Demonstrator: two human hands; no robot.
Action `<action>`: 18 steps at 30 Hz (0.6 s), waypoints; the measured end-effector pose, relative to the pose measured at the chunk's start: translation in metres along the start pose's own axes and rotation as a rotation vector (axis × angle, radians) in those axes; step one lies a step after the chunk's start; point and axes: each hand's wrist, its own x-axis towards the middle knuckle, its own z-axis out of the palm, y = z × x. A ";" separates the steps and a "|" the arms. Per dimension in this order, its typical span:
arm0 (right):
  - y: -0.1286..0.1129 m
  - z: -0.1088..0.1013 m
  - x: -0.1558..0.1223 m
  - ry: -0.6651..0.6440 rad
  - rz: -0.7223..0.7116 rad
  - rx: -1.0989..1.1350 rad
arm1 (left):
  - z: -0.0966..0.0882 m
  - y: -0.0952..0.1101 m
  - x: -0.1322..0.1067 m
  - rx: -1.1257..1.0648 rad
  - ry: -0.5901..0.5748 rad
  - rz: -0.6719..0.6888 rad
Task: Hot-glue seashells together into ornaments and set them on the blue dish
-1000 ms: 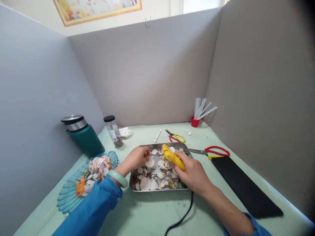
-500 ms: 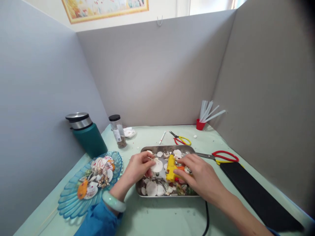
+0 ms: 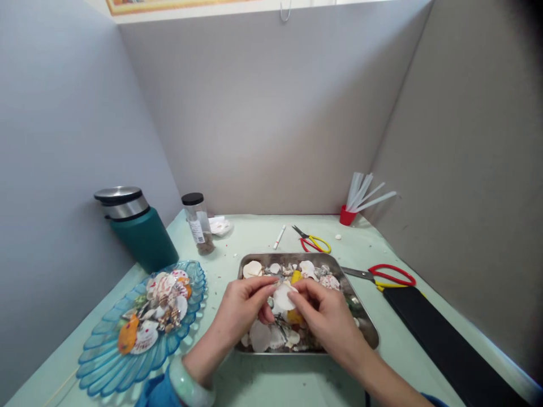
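Observation:
A white scallop shell is held over the metal tray between my two hands. My left hand pinches its upper left edge with thumb and forefinger, and my right hand grips its right edge. Behind the shell, a yellow glue gun lies in the tray, largely covered by the shell and my right fingers. Many loose shells fill the tray around it, white ones mostly. Some dark thin pieces show just under the held shell, too small to make out.
On the left stand a blue glass dish of shells, a teal flask and a black-lidded jar. Scissors, a white pen, larger scissors, a black slab and a red cup of glue sticks lie beyond.
My right hand has left the glue gun and moved left to take the shell's right edge. My left hand still holds the shell, slightly further right. The view has tilted down.

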 end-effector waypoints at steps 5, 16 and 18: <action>0.002 -0.003 -0.001 0.018 -0.016 -0.019 | -0.002 -0.001 -0.001 -0.084 -0.059 0.022; 0.008 -0.001 -0.005 0.077 -0.042 -0.038 | -0.007 -0.005 -0.003 0.111 0.115 0.120; 0.008 0.000 -0.005 0.102 -0.067 -0.064 | -0.007 -0.003 -0.006 0.083 0.072 0.136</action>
